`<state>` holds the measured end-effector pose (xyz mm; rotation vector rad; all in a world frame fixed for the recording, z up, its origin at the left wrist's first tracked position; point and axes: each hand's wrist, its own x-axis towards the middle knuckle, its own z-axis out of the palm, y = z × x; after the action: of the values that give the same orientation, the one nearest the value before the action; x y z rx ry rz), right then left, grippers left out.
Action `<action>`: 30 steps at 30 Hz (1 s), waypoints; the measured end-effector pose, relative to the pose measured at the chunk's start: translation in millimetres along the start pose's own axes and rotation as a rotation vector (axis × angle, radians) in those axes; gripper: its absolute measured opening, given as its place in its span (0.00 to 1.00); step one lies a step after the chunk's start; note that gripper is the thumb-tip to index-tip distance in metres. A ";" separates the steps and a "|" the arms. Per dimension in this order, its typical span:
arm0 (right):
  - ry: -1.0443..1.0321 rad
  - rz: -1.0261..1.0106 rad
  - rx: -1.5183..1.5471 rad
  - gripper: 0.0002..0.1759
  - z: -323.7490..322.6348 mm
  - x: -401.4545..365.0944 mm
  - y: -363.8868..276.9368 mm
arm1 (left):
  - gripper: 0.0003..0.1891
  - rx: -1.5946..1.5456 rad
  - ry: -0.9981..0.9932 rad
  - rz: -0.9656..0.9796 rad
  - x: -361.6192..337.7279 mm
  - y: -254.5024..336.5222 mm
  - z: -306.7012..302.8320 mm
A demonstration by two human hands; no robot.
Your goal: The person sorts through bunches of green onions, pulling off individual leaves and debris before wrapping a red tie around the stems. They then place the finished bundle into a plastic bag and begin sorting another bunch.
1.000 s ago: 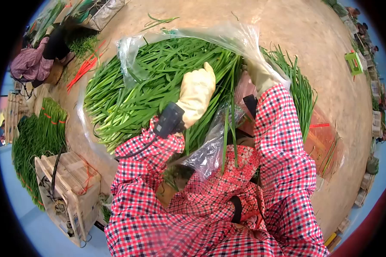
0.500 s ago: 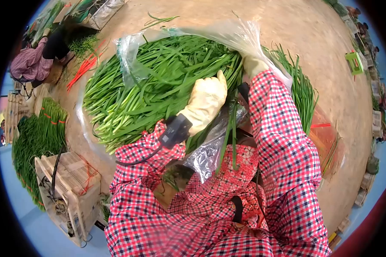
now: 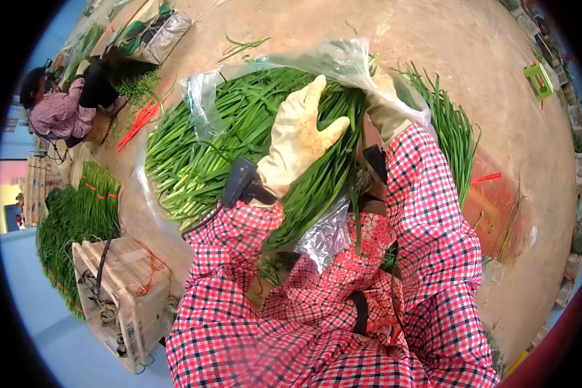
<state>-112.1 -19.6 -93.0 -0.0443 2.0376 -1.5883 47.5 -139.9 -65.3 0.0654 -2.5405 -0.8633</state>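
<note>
A big heap of long flat green leaves, looking like garlic chives (image 3: pixel 200 152), lies in a clear plastic bag (image 3: pixel 333 58) in front of me. My left hand (image 3: pixel 301 132), in a cream glove, rests over the leaves with its thumb spread away from the fingers. It holds nothing. My right hand (image 3: pixel 383 97), gloved alike, is at the leaves' right end, with the bag's plastic draped over it and its wrist. Its fingers are mostly hidden. More chives (image 3: pixel 449 139) lie to the right of my right hand.
Red ties (image 3: pixel 142 116) lie on the floor at the left, near a seated person (image 3: pixel 64 113). Tied green bundles (image 3: pixel 77 220) stand behind a plastic crate (image 3: pixel 119 284). A red board (image 3: pixel 498 207) lies at the right. A green object (image 3: pixel 538 81) is farther off.
My left hand has moved up over the leaves and its thumb has spread. The plastic's raised edge by my right hand has dropped and folded over. The view has shifted slightly.
</note>
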 end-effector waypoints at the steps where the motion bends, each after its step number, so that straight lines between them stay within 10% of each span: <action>1: -0.005 -0.040 -0.008 0.35 6.7 2.5 -4.5 | 0.42 0.084 -0.041 0.023 0.3 -2.8 3.6; 5: -0.019 -0.166 -0.043 0.35 31.9 -3.0 -18.0 | 0.57 0.360 -0.176 -0.080 -0.7 8.1 16.2; 10: -0.059 -0.201 -0.130 0.36 33.9 -28.6 -6.2 | 0.32 0.008 0.066 -0.129 22.3 -19.8 56.3; 11: -0.082 -0.200 -0.152 0.37 29.5 -32.9 -6.2 | 0.26 0.119 -0.156 -0.301 16.1 -25.5 64.7; 13: -0.150 -0.181 -0.205 0.37 19.4 -44.8 -10.4 | 0.26 -0.090 0.114 -0.342 13.4 -23.0 72.7; 22: -0.371 -0.100 -0.143 0.35 -27.9 -59.7 -99.6 | 0.31 0.024 -0.149 -0.491 14.3 -15.6 37.4; 28: -0.696 -0.112 0.628 0.13 -53.1 34.8 -58.3 | 0.26 -0.890 -0.090 -0.393 -5.0 -19.3 10.1; 30: -0.367 0.019 0.559 0.29 -45.8 30.6 -47.5 | 0.27 -1.086 -0.015 -0.458 -6.9 -18.5 0.9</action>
<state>-172.3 -4.0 -55.3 -0.0993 1.2732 -1.9181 51.5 -152.9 -79.6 0.2921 -1.7535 -2.2763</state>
